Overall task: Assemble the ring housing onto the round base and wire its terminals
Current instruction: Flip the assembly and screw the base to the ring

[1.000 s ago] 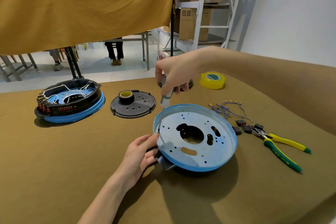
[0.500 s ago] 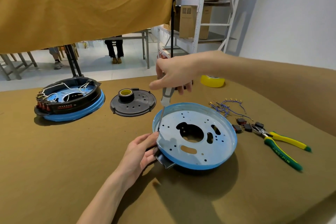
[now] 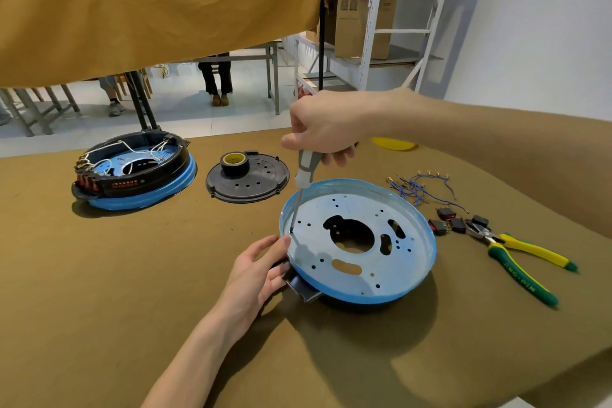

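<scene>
A round blue base (image 3: 407,262) with many holes lies on the brown table, on top of a black ring housing (image 3: 303,288) that sticks out below its near left edge. My right hand (image 3: 324,129) grips a grey screwdriver (image 3: 304,172) upright, its tip in a hole near the base's left rim. My left hand (image 3: 255,272) holds the base's left edge, thumb on the rim and fingers against the black housing. Blue wires (image 3: 420,185) and small black switches (image 3: 453,223) lie to the right of the base.
A finished wired unit (image 3: 132,172) stands at the far left. A black perforated disc (image 3: 248,179) carries a tape roll (image 3: 234,162). Green-and-yellow pliers (image 3: 520,258) lie at the right. A yellow tape roll (image 3: 394,143) sits behind my right arm. A mustard cloth hangs above.
My right hand has turned slightly on the screwdriver handle and now covers more of the yellow tape roll. The left hand and base stay in place.
</scene>
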A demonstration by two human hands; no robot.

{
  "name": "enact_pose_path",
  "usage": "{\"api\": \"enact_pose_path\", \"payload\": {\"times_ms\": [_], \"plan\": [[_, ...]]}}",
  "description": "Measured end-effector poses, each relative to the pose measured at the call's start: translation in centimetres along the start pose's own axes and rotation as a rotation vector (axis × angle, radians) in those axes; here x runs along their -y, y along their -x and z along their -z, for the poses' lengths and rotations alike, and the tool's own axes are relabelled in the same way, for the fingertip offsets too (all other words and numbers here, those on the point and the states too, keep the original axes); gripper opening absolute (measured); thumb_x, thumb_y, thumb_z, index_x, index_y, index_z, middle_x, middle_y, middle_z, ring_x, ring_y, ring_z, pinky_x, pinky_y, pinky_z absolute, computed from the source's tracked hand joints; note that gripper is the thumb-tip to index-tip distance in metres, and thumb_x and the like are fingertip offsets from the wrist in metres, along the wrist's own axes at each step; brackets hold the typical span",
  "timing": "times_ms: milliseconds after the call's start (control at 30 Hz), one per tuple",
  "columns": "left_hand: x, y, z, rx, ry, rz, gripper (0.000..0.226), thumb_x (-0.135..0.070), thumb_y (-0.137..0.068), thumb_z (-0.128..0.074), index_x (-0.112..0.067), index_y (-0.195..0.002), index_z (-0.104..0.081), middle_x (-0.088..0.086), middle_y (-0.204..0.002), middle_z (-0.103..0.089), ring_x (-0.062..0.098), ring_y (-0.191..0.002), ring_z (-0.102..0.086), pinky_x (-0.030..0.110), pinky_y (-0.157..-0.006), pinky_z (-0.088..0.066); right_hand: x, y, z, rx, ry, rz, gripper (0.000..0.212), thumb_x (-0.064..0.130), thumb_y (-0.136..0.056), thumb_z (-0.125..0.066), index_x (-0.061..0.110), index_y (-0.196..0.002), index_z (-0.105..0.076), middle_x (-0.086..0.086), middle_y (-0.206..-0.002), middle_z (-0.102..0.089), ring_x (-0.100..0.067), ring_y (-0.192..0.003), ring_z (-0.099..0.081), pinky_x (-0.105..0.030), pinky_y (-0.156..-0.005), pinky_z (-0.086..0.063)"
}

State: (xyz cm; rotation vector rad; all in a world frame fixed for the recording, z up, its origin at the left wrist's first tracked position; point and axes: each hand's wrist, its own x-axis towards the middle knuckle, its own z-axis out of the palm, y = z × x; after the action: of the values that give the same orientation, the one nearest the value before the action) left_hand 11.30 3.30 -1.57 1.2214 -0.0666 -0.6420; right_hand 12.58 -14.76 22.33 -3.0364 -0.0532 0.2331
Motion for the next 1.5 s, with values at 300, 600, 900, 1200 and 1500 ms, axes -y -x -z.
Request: {"api": "enact_pose_path", "payload": {"times_ms": [300, 600, 900, 1200, 1500], "plan": [[-0.1, -0.1, -0.1, 0.004, -0.005, -0.007, 0.085, -0.041, -0.071, -0.087, -0.012, -0.142, -0.052, 0.009, -0.119, -0.076, 0.024, -0.106, -0.075, 0.043, -0.087, -0.063, -0.3, 1.6, -0.4, -0.003, -0.163, -0.004, 0.035, 0.038, -0.100, -0.059, 0.006, -0.113, -0.050, -0.010, -0.079, -0.076, -0.017, -0.051, -0.071, -0.022, -0.042, -0.051], [-0.2, -0.2, -0.2, 0.002, -0.014, -0.001, 0.083, -0.044, -0.068, -0.088, -0.012, -0.137, -0.056, 0.008, -0.117, -0.077, 0.024, -0.106, -0.075, 0.046, -0.091, -0.062, 0.9, 2.3, 0.1, 0.038, -0.120, 0.030, 0.043, 0.034, -0.097, -0.065, 0.010, -0.124, -0.041, -0.009, -0.081, -0.071, -0.009, -0.044, -0.065, -0.023, -0.044, -0.051], [-0.4, -0.2, -0.4, 0.000, -0.003, 0.017, 0.078, -0.042, -0.070, -0.085, -0.013, -0.136, -0.055, 0.004, -0.109, -0.077, 0.015, -0.090, -0.078, 0.034, -0.073, -0.063, 0.7, 1.9, 0.3, 0.046, -0.088, 0.032, 0.046, 0.035, -0.096, -0.068, 0.014, -0.126, -0.040, -0.006, -0.080, -0.072, -0.008, -0.045, -0.066, -0.020, -0.041, -0.049], [-0.3, -0.3, -0.2, 0.003, 0.017, 0.028, 0.085, -0.042, -0.066, -0.089, -0.012, -0.138, -0.055, 0.004, -0.111, -0.077, 0.015, -0.093, -0.078, 0.037, -0.077, -0.063, 0.3, 1.4, 0.4, 0.060, -0.140, 0.045, 0.041, 0.024, -0.093, -0.070, 0.012, -0.122, -0.043, -0.006, -0.076, -0.073, -0.010, -0.043, -0.065, -0.020, -0.039, -0.047], [0.0, -0.7, 0.1, -0.021, 0.000, 0.032, 0.094, -0.047, -0.063, -0.090, -0.013, -0.142, -0.052, 0.011, -0.134, -0.066, 0.025, -0.115, -0.070, 0.049, -0.100, -0.057, 0.7, 0.9, 0.0, 0.052, -0.066, 0.090, 0.040, 0.027, -0.095, -0.067, 0.010, -0.124, -0.044, -0.002, -0.062, -0.072, -0.012, -0.041, -0.064, -0.019, -0.037, -0.045]]}}
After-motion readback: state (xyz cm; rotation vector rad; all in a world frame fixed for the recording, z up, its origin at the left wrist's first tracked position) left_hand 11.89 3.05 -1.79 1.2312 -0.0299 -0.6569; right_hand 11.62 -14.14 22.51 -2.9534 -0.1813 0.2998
